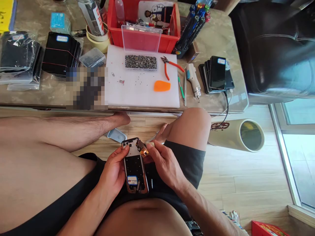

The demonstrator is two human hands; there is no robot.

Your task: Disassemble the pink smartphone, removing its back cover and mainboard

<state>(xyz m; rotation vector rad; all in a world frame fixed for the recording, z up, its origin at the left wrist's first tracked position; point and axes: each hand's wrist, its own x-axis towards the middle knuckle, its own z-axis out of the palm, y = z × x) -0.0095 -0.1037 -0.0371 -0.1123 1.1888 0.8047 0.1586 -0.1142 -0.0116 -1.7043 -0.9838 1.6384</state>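
The left hand (114,173) grips the opened phone (135,167), long axis pointing away; right hand (163,164) fingers (150,146) pinch the small orange part (142,150) at its top end.

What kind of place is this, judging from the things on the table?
Probably a small phone repair workstation, perhaps at home. The left hand holds an opened phone; the table carries a tray of tiny screws, a rack of screwdrivers and a stack of phones.
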